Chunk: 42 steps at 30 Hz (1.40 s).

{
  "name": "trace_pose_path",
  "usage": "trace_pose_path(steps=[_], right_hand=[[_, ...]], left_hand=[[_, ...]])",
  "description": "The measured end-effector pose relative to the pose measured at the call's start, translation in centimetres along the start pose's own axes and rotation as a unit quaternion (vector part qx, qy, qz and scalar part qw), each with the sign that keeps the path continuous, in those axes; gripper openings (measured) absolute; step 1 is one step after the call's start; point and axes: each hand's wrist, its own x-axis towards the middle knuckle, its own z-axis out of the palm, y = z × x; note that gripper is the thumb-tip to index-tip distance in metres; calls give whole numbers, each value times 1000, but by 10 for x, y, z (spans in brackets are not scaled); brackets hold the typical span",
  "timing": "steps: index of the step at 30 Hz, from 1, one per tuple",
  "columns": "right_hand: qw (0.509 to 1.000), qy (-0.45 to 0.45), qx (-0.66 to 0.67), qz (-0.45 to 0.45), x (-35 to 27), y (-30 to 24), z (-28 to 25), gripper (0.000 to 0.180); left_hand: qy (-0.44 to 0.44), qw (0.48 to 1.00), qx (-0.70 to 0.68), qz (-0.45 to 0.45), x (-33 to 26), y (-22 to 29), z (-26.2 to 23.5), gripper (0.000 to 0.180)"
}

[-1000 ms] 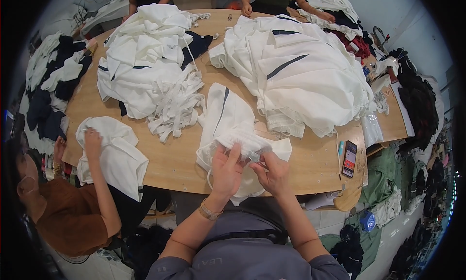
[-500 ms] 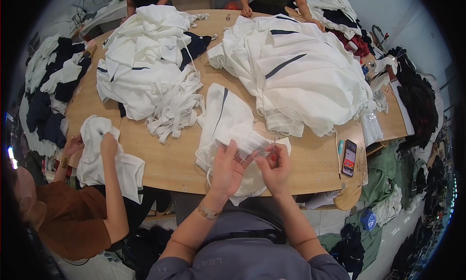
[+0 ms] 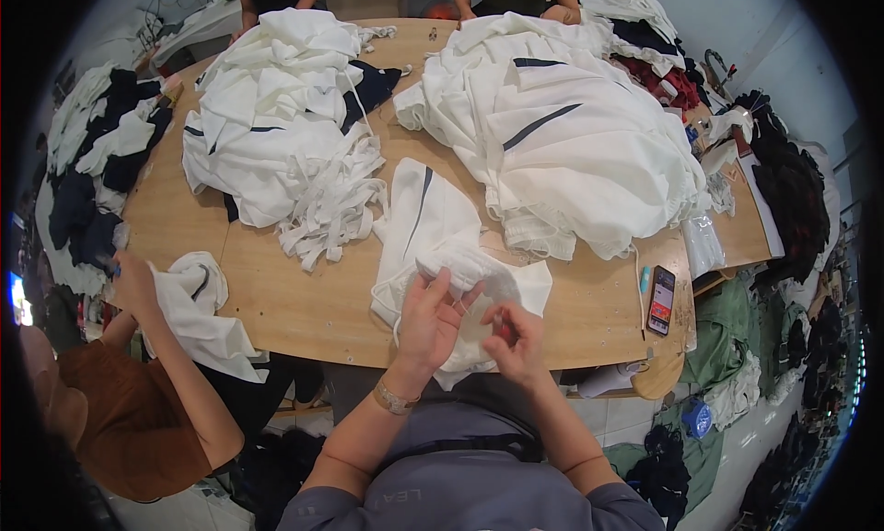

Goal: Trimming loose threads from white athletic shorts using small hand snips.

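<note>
A white garment (image 3: 437,204) with a narrow dark stripe lies on the table in front of me, its gathered, elastic-looking edge (image 3: 465,266) raised towards me. My left hand (image 3: 431,321) grips that edge between thumb and fingers, palm partly turned up. Just to the right, apart from the cloth edge, my right hand (image 3: 517,345) is curled with its fingertips drawn together. A small reddish spot shows between those fingers; what it belongs to is too small to tell. A white cord (image 3: 396,333) loops at the garment's left side.
A large pile of white garments (image 3: 589,163) covers the table's right side; another pile (image 3: 276,80) with loose white strips (image 3: 336,199) stands left. A phone (image 3: 660,299) lies near the right edge. At my left, a co-worker in brown (image 3: 147,411) handles white cloth (image 3: 198,296). Two people stand opposite.
My right hand has moved slightly down, away from the gathered edge, while my left keeps its hold. The co-worker's hands at left have shifted left, and the cloth there lies lower.
</note>
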Motion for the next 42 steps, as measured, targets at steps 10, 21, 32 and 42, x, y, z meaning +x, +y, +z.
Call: trace_pose_path(steps=[10, 21, 32, 42], right_hand=[[956, 64, -278, -72, 11, 10, -3, 23], [935, 72, -329, -113, 15, 16, -7, 27], [938, 90, -265, -205, 23, 10, -9, 33], [867, 58, -398, -296, 28, 16, -15, 29]], left_hand=[[2, 1000, 12, 12, -5, -3, 5, 18], [3, 997, 48, 57, -7, -6, 12, 20], [12, 992, 75, 102, -8, -12, 14, 20], [15, 985, 130, 113, -8, -16, 9, 17]])
